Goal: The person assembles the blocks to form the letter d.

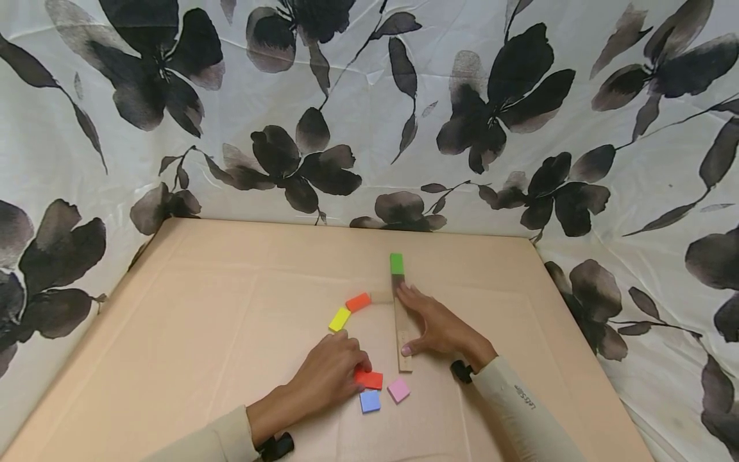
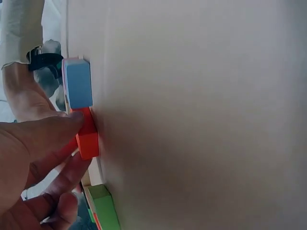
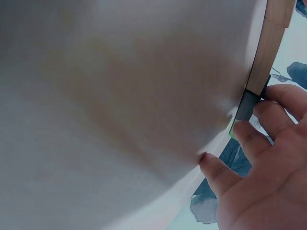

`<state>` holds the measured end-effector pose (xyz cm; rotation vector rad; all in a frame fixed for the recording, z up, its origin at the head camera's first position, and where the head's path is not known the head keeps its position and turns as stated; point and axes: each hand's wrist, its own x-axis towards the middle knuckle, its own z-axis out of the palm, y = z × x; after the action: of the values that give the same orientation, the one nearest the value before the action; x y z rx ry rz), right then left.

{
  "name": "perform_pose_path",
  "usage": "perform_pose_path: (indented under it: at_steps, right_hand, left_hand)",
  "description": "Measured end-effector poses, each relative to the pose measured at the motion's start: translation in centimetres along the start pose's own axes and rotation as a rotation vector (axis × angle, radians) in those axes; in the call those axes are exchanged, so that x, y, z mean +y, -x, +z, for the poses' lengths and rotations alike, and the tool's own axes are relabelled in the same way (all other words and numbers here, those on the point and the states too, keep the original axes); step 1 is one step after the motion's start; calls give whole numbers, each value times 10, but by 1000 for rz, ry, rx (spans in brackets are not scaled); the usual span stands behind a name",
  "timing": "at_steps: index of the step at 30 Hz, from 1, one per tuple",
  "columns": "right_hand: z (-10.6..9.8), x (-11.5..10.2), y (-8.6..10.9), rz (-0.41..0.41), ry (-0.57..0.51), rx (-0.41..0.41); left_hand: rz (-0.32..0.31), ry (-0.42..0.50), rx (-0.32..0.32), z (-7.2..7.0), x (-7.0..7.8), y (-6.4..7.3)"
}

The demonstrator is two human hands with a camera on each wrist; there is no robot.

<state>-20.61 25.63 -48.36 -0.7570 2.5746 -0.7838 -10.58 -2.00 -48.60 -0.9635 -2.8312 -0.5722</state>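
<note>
My left hand (image 1: 331, 372) pinches a red block (image 1: 369, 380) between thumb and fingers, low over the table. Touching or close by it are a blue block (image 1: 370, 402) and a pink block (image 1: 398, 390). The left wrist view shows the red block (image 2: 88, 144) against the blue block (image 2: 79, 84), with a green block (image 2: 105, 211) beyond the fingers. My right hand (image 1: 441, 324) lies with spread fingers along a straight row of blocks: a green block (image 1: 396, 263), a dark block (image 1: 398, 280) and plain wooden blocks (image 1: 401, 327). Its thumb rests near the row's close end.
Left of the row, a pale wooden block (image 1: 381, 298), an orange-red block (image 1: 358, 302) and a yellow block (image 1: 339, 319) form a curve. Everything lies on a beige tabletop (image 1: 231, 308). Behind and beside it hangs white cloth (image 1: 369, 83) with dark flowers.
</note>
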Motion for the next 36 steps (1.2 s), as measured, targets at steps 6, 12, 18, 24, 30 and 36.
perform_pose_path:
  at_steps: [6,12,18,24,30,36]
  right_hand:
    - [0,0,0,-4,-5,-2]
    - [-1,0,-1,-3,-7,-8]
    - [-2,-1,-1,-15,7,-10]
    - [-1,-1,-1,-9,0,-8]
    - [-1,-1,0,5,-7,-13]
    - [-1,0,-1,4,-5,-12]
  left_hand:
    - [25,-20,-60,0,-6,-17]
    - [32,10,-99,-5,-16,-24]
    - [56,49,-115,-10,-26,-25]
    - [73,56,-145,-13,-31,-24]
    - [82,60,-161,-15,-34,-25]
    - [96,59,-160,-16,-36,-25]
